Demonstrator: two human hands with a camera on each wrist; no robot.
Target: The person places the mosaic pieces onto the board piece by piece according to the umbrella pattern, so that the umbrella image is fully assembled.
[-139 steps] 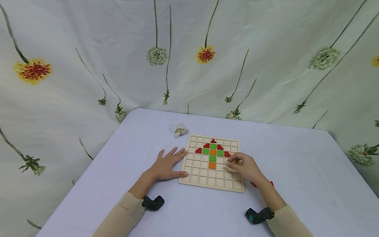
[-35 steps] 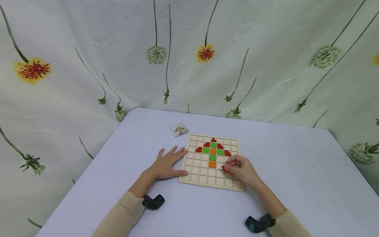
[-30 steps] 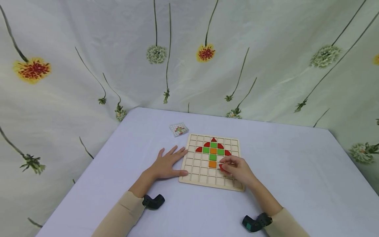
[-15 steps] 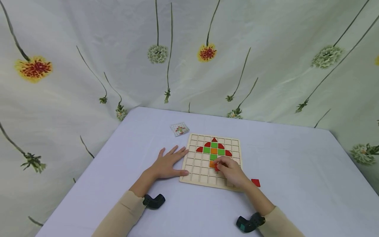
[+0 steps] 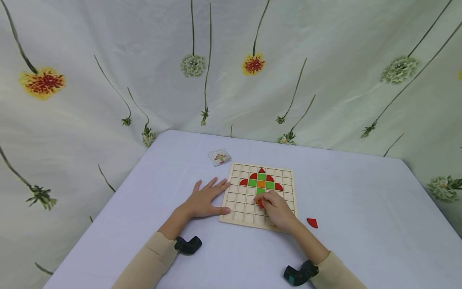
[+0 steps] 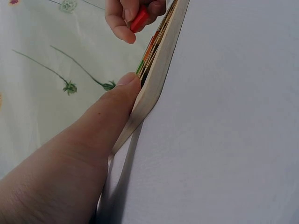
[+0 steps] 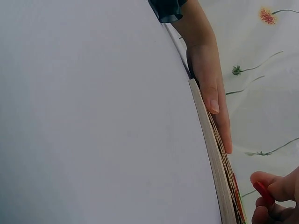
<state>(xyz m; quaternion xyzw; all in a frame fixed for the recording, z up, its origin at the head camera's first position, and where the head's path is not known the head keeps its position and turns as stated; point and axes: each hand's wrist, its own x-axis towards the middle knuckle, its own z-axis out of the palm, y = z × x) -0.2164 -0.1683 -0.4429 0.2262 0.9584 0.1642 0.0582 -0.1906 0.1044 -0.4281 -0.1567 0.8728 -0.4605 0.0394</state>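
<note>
A square wooden grid board [image 5: 238, 208] lies on the table, with red, green and orange tiles set in its upper middle. My left hand [image 5: 204, 201] is spread flat at the board's left edge, thumb and fingertips resting on the rim. Between thumb and fingers my right hand [image 5: 276, 208] pinches a small red tile [image 7: 264, 192] just above the board. It hovers over the lower middle, partly covering the orange tile at the foot of the pattern. In the left wrist view, the red tile [image 6: 139, 19] shows clear of the board. Its full shape is hidden by the fingers.
One loose red quarter-round tile [image 5: 312, 222] lies on the white cloth right of the board. A small pattern card [image 5: 219, 157] lies beyond the board's upper left corner. Behind the table hangs a flower-print curtain [image 5: 325, 80].
My right hand took up a red tile and carried it left across the board to the column of the orange tile. The loose red tile came into view. My left hand stayed put.
</note>
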